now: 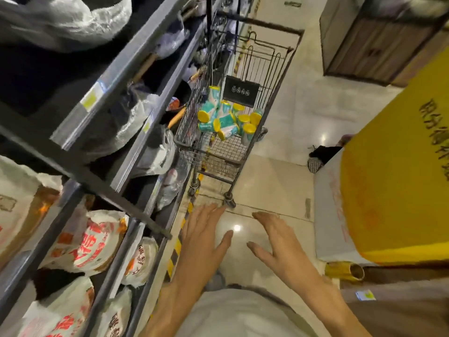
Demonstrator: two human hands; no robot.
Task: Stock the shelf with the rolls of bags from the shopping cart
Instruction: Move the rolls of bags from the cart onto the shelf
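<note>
Hands both empty, held out over the glossy beige tiled floor point(286, 147), fingers straight and spread, nothing gripped. Left hand point(201, 242) is palm down, just right of the yellow-and-black hazard tape strip point(175, 249) along the shelf base. Right hand point(279, 249) is beside it, thumb pointing toward the left hand, a gap of floor between them. Both are well apart from the cart.

Dark wire-mesh metal shopping cart point(267, 98) stands ahead in the aisle, close against the shelving, its wheels on the floor just beyond the fingertips. Inside the basket lies a loose pile of teal-and-white cylindrical rolls of bags with yellow end caps point(227, 117), lying at mixed angles, some touching the mesh. A black rectangular placard with white icons point(240, 91) hangs on the cart's rear flap above the pile.

Grey metal multi-tier shelf unit point(102, 93) fills the left side, with yellow price tags on its rails. Upper tiers hold clear plastic-wrapped dark goods point(136, 117), too blurred to identify. Lower tiers hold white plastic packs with red printing point(94, 244).

On the right is a yellow stand with dark characters point(398, 166), and below it a shiny gold cylindrical tube point(345, 271).
</note>
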